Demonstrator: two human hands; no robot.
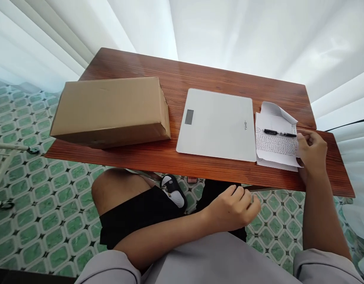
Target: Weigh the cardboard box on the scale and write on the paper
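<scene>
My right hand (312, 152) is at the right edge of a small stack of written paper sheets (275, 148), its thumb and fingers pinched together there. The top of one sheet curls up. A black pen (279, 133) lies across the paper, its right end close to my right thumb. My left hand (233, 207) hovers over my lap below the table edge, fingers loosely bent and slightly apart, with nothing visible in it. Left of the papers lies a flat white scale (217, 124) with a small grey display.
A closed brown cardboard box (111, 108) sits on the left of the dark wooden table (196, 71). White curtains (229, 31) hang behind and to the right. My legs are beneath the table's front edge, over a green tiled floor (36, 236). Pale metal legs on castors stand far left.
</scene>
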